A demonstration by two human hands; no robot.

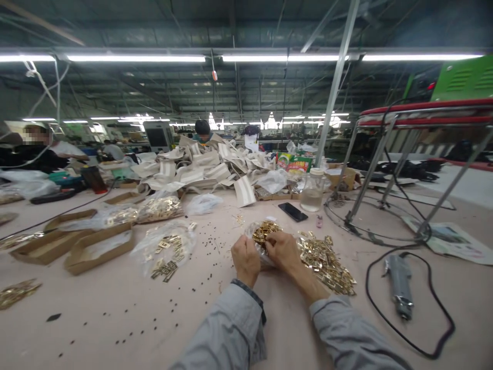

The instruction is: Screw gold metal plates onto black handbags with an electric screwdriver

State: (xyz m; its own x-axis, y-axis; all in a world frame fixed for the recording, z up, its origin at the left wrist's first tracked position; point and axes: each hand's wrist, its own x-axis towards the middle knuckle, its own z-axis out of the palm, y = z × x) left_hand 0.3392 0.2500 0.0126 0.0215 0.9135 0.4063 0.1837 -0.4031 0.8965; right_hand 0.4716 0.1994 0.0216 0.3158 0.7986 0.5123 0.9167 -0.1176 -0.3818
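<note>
A clear plastic bag (pixel 251 226) filled with small gold-coloured metal pieces (pixel 266 229) sits on the table in front of me. My left hand (pixel 245 258) is closed in a fist at the bag's left side, apparently pinching its edge. On the right side, my right hand (pixel 284 250) has its fingers curled at the bag's rim, against the gold pieces; the fingertips are partly hidden. A loose heap of gold-coloured flat metal fittings (pixel 327 262) lies just right of my right wrist. Left of my hands, more fittings (pixel 165 270) rest on and beside an opened plastic bag (pixel 144 246).
Small black bits (pixel 155 320) are scattered at left, near cardboard trays (pixel 100 249). A phone (pixel 292 211) and a jar (pixel 313 190) stand beyond my hands. Right are a corded power screwdriver (pixel 399 285) and an upturned-looking metal stool (pixel 372 174). Pale strap pieces (pixel 208 167) are piled behind.
</note>
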